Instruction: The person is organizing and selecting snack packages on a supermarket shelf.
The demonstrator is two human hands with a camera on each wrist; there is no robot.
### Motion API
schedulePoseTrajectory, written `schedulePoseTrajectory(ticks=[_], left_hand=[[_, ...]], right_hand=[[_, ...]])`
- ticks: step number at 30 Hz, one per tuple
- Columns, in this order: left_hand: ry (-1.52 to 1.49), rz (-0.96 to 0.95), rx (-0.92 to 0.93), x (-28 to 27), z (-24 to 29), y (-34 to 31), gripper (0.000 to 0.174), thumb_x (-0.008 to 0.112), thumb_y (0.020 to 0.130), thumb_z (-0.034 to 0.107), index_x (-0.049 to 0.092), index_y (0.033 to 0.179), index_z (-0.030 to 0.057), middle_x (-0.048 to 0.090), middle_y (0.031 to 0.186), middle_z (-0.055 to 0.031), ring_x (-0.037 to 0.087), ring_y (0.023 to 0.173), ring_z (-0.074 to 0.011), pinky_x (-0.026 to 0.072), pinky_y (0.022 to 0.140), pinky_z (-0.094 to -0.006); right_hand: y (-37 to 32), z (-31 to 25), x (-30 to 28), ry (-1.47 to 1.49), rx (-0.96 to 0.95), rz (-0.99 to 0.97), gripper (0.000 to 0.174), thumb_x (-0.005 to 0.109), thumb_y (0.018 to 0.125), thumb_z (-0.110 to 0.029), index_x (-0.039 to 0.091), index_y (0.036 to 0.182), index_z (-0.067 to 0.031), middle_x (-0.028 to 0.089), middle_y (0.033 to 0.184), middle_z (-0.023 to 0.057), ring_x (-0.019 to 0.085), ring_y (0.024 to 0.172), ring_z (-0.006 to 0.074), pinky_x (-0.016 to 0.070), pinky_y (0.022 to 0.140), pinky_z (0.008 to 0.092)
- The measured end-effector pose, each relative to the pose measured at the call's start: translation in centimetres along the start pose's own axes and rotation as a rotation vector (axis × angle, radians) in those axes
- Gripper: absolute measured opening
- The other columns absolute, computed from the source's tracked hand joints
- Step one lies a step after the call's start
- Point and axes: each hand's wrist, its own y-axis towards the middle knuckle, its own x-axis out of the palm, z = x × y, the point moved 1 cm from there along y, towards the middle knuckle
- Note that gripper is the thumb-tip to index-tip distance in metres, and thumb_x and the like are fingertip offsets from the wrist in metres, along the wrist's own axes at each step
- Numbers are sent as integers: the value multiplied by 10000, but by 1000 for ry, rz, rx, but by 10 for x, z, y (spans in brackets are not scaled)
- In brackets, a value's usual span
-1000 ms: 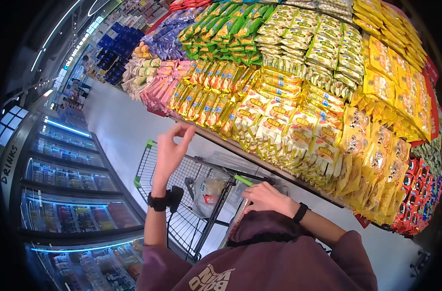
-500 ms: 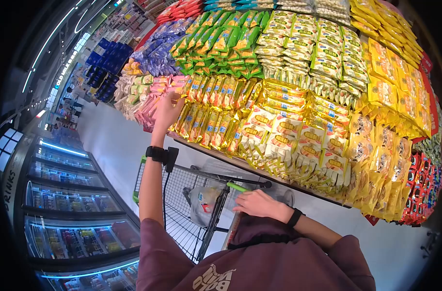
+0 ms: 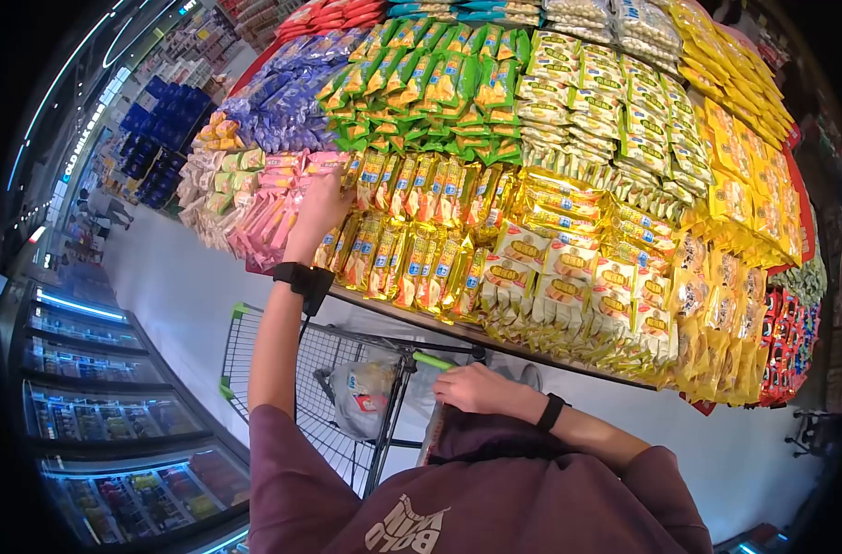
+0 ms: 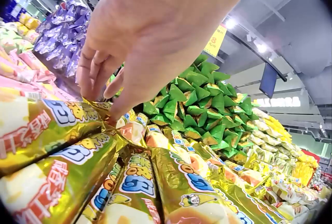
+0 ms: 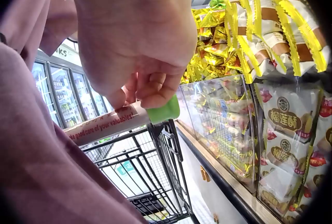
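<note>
In the head view my left hand [image 3: 323,205] reaches into the display, at the left end of the gold snack packets [image 3: 416,268]. The left wrist view shows the thumb and fingers bent down over the crimped end of a gold packet [image 4: 62,117], pinching it among its neighbours. Down by the body, my right hand [image 3: 481,389] holds the shopping cart's handle. Its fingers curl over the pale handle bar [image 5: 106,124] beside the green end cap [image 5: 165,111]. A plastic bag with goods [image 3: 358,399] is in the cart [image 3: 255,355].
Pink packets [image 3: 273,208] lie left of the gold ones, with green packets [image 3: 430,88] behind. White and yellow packets [image 3: 615,286] extend to the right. A wooden display edge [image 3: 402,316] runs above the cart. Glass-door coolers [image 3: 107,406] line the left side.
My left hand has moved from above the cart, forward and up to the gold packets, and its fingers have come down onto one. The right hand stays on the cart handle.
</note>
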Motion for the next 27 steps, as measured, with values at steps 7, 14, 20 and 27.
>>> schedulePoseTrajectory(ticks=[7, 14, 20, 27], left_hand=[[85, -11, 76, -3, 1, 5, 406, 710, 770, 137, 539, 1058, -92, 640, 731, -279, 646, 730, -460, 524, 655, -534], [197, 44, 281, -12, 5, -7, 189, 631, 866, 80, 562, 992, -44, 609, 724, -234, 634, 724, -417, 500, 648, -512], [287, -47, 244, -11, -9, -12, 133, 622, 906, 93, 573, 976, -10, 622, 791, -226, 629, 758, -424, 493, 654, -503], [100, 223, 116, -49, -7, -18, 114, 584, 945, 59, 504, 1010, 10, 650, 824, -219, 641, 723, -395, 483, 615, -476]], right_hand=[[24, 5, -7, -20, -13, -12, 181, 576, 946, -216, 585, 882, -47, 622, 891, 98, 650, 886, 305, 538, 678, 430], [35, 9, -13, -2, 67, -34, 155, 571, 956, -199, 582, 916, -50, 629, 884, 102, 654, 881, 304, 550, 704, 425], [42, 7, -19, -61, 79, -51, 161, 578, 955, -193, 576, 903, -40, 632, 879, 103, 658, 867, 307, 553, 706, 429], [43, 8, -20, -31, 42, -29, 147, 595, 949, -177, 575, 899, -40, 625, 871, 106, 664, 853, 310, 556, 690, 426]])
